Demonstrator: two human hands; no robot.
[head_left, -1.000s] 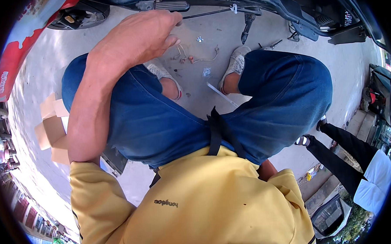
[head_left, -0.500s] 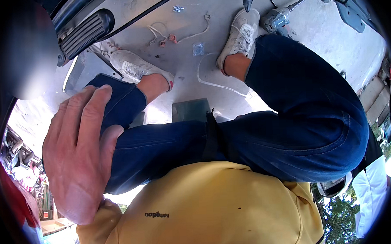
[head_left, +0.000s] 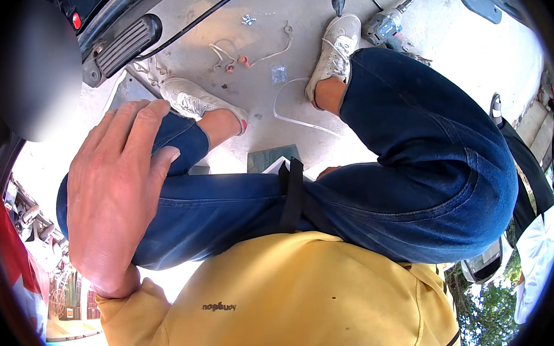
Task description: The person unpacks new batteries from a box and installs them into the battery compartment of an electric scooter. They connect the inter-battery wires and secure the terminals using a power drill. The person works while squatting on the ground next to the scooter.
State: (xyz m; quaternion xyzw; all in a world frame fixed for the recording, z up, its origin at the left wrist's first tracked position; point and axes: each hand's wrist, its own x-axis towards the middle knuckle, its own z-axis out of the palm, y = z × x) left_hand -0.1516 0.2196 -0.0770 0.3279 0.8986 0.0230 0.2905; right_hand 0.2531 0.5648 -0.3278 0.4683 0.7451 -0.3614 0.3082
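My left hand [head_left: 114, 186] is over my left leg, palm down, fingers extended and thumb apart, holding nothing. Whether it rests on the dark blue trousers [head_left: 229, 203] I cannot tell. A small patch of skin [head_left: 328, 171] shows at the edge of my right thigh; it may be part of my right hand, but the fingers are hidden. Beside it a pale, white-edged thing [head_left: 281, 163] peeks out by a dark green block [head_left: 265, 157] on the floor. A black strap [head_left: 294, 200] hangs across my lap.
On the grey floor lie a cordless power tool [head_left: 387, 27], a cable with reddish ends [head_left: 243, 61], several small metal fasteners [head_left: 248, 19], a clear plastic packet [head_left: 279, 74] and a thin white strip [head_left: 293, 118]. A ribbed black footrest [head_left: 129, 46] juts in at upper left. A person's white sleeve [head_left: 534, 267] shows at right.
My left hand has shifted slightly with its fingers still extended. A patch of skin and a white-edged thing now show between my thighs. The black strap hangs more visibly, and the view has shifted slightly.
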